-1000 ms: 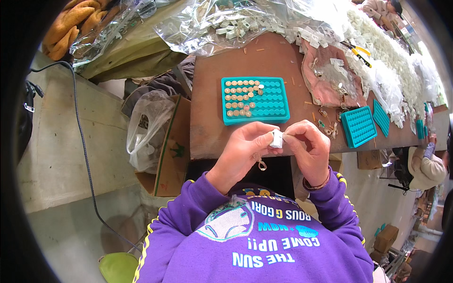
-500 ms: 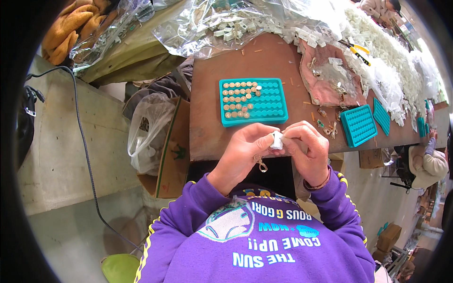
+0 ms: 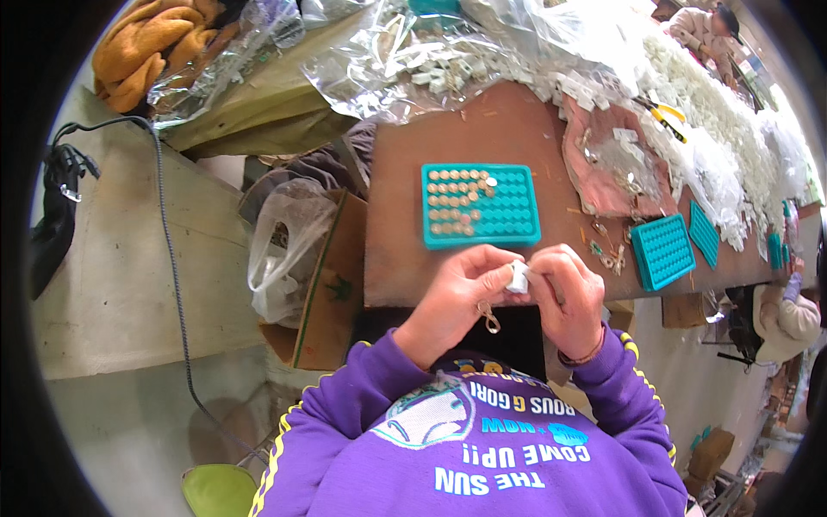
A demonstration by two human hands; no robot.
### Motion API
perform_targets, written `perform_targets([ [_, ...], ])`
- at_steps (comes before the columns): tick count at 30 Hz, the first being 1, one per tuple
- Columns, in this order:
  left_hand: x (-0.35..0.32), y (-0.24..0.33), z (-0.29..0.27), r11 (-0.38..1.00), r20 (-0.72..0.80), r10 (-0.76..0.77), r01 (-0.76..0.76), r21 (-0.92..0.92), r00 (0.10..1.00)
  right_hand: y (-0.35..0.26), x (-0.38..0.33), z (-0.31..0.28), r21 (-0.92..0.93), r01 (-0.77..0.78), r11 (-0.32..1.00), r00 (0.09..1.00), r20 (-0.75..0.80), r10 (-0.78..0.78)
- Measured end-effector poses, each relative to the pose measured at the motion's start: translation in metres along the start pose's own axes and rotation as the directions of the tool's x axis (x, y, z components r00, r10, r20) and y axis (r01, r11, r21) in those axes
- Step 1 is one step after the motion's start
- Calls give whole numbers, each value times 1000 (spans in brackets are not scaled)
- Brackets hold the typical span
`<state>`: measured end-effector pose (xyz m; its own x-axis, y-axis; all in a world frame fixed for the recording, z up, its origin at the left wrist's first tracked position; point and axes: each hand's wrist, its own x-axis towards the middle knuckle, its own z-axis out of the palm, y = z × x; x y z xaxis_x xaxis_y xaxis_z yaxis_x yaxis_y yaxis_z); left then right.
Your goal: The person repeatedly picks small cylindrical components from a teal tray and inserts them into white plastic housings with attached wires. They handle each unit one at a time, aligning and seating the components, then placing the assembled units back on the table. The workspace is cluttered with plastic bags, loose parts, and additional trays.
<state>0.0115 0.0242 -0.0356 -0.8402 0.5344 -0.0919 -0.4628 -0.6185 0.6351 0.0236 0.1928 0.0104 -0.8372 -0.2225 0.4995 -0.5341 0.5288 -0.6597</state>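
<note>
Just past the table's near edge, both my hands hold a small white block-like piece (image 3: pixel 518 277) between them. My left hand (image 3: pixel 458 297) pinches it between thumb and fingers. A metal clasp (image 3: pixel 489 318), like a keychain hook, dangles below the left fingers; where it attaches is hidden. From the other side, my right hand (image 3: pixel 570 297) grips the same white piece with closed fingertips. Beyond my hands lies a teal tray (image 3: pixel 508 233) with rows of small round hollows. Round gold-coloured pieces (image 3: pixel 444 189) fill many hollows on its left side.
Two more teal trays (image 3: pixel 662 252) (image 3: pixel 704 234) lie to the right. Loose metal clasps (image 3: pixel 613 256) and a pink cloth (image 3: pixel 584 164) are nearby. Yellow-handled pliers (image 3: pixel 668 116) rest by heaped white pieces (image 3: pixel 689 112). A cardboard box (image 3: pixel 332 302) stands left of the table. Other people sit farther right.
The whole view has shifted, so the table and my hands appear slightly lower and farther right. Both hands keep their hold on the white piece.
</note>
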Motion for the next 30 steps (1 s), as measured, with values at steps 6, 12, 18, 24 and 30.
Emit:
perform_targets([
  [6,2,-4,-2,999,-3,-41,41,-34,999,-1,-3,5,29,-22,999,998,-54,24],
  [12,5,-5,-5,993,29,-68,70,-97,997,2,-4,10,8,-11,1000,996,-88,11],
  [18,0,9,14,982,-49,-68,75,171,996,11,-11,-5,-16,42,999,992,-118,-44],
  [24,45,85,40,-342,827,222,-753,562,517,10,-48,-31,447,-271,853,829,-341,443],
  [30,124,151,-22,-930,519,338,196,310,785,17,-72,-41,340,-287,895,821,-394,413],
])
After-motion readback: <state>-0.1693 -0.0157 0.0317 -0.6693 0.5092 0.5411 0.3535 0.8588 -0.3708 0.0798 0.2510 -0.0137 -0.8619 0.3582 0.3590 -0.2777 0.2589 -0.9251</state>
